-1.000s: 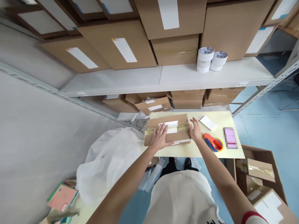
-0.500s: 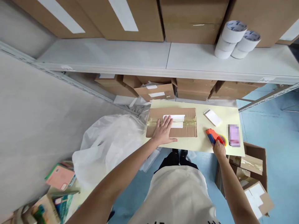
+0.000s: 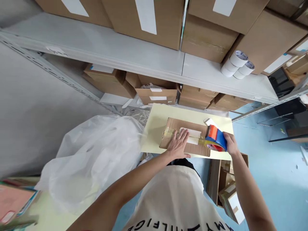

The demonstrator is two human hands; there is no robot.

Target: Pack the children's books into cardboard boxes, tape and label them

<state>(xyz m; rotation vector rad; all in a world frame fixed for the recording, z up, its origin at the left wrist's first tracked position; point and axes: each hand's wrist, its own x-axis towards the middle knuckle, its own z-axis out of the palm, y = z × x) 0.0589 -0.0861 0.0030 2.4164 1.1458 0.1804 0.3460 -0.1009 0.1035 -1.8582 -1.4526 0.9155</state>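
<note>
A taped cardboard box (image 3: pixel 173 123) lies on the pale yellow tabletop (image 3: pixel 154 128), with white labels (image 3: pixel 192 140) on its upper face. My left hand (image 3: pixel 177 143) rests flat on the box with its fingers spread, partly over the labels. In my right hand (image 3: pixel 231 143) is an orange and blue tape dispenser (image 3: pixel 218 138) with a roll of tape, held at the right end of the box. The dispenser partly covers a small white box (image 3: pixel 209 122) behind it.
Grey shelving (image 3: pixel 154 64) behind the table bears large cartons (image 3: pixel 146 19) and white tape rolls (image 3: pixel 232 65). A translucent plastic bag (image 3: pixel 96 154) bulges at the left. An open carton (image 3: pixel 214 176) holding smaller boxes stands on the floor at the right.
My right hand has lifted the tape dispenser off the table and brought it to the box's right end. The box has turned slightly; my left hand stays on it. The view has shifted.
</note>
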